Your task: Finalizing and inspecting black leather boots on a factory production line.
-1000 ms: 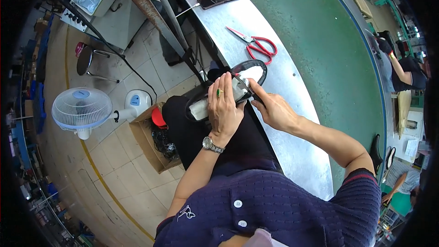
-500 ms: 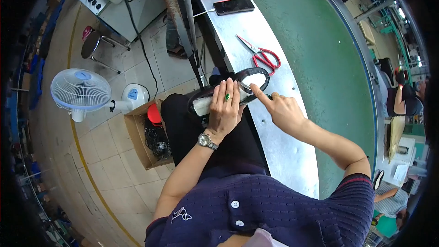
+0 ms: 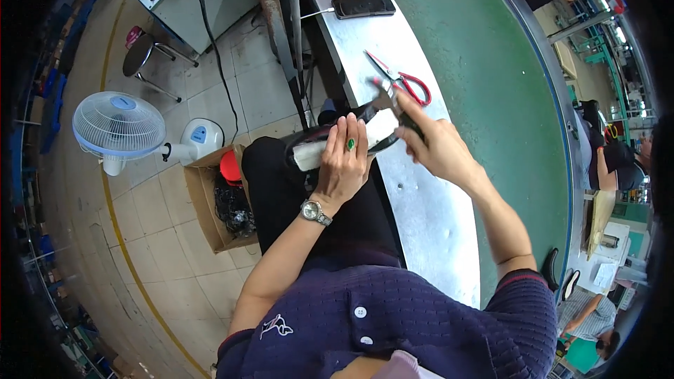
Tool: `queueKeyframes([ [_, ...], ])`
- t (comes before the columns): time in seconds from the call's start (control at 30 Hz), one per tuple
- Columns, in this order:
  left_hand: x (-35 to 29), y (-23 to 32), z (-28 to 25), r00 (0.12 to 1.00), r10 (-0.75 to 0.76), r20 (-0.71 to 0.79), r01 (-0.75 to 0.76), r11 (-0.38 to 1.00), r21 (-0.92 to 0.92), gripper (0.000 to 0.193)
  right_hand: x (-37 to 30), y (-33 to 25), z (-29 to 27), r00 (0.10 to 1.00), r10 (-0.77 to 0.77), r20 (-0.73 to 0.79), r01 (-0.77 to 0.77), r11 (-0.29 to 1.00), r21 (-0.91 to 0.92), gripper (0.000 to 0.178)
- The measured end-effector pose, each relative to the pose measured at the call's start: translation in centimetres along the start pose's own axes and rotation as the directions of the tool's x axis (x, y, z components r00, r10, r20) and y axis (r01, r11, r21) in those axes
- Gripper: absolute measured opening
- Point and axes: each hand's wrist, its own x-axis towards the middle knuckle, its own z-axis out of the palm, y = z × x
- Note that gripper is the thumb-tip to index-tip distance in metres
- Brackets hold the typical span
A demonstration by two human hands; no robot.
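Hands of the person meet in the middle of the frame on one black shoe (image 3: 330,146) with a pale insole, which lies across the lap at the edge of the metal table (image 3: 421,217). The left hand (image 3: 344,161) lies flat over the shoe with its fingers spread and presses it down; it wears one ring with a green stone and one wristwatch (image 3: 314,212). The right hand (image 3: 439,147) is clenched around a small dark tool (image 3: 386,102) at the heel end of the shoe; what kind of tool it is, I cannot tell.

On the table, in the upper middle of the frame, are one pair of scissors (image 3: 400,81) with red handles and, further up, one black phone (image 3: 364,5). Beside the table runs one green belt (image 3: 505,98).

On the floor at the left stands one white fan (image 3: 119,126). Near it is one open cardboard box (image 3: 203,210); inside are a red thing and dark things that I cannot make out. One round stool (image 3: 140,52) stands in the upper left.
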Motion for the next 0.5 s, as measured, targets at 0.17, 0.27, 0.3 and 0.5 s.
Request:
queueKeyframes([
  [0.17, 0.6, 0.5, -0.1, 0.999, 0.001, 0.054, 0.001, 0.999, -0.037, 0.059, 1.0, 2.0, 2.9, 0.989, 0.144, -0.035, -0.146, 0.988, -0.058, 0.059],
  [0.27, 0.0, 0.1, -0.5, 0.998, -0.010, 0.060, 0.012, 1.000, -0.025, 0.061, 1.0, 0.4, 0.1, 0.988, 0.081, 0.130, -0.058, 0.984, -0.170, 0.063],
  [0.3, 0.0, 0.0, -0.4, 1.000, -0.004, 0.024, 0.005, 1.000, -0.016, 0.061, 1.0, 0.3, 0.1, 0.996, 0.039, 0.074, -0.026, 0.985, -0.168, 0.066],
  [0.5, 0.3, 0.5, -0.1, 0.999, -0.004, 0.049, 0.005, 1.000, -0.014, 0.063, 0.6, 2.8, 2.6, 0.989, 0.147, -0.004, -0.146, 0.982, -0.120, 0.063],
])
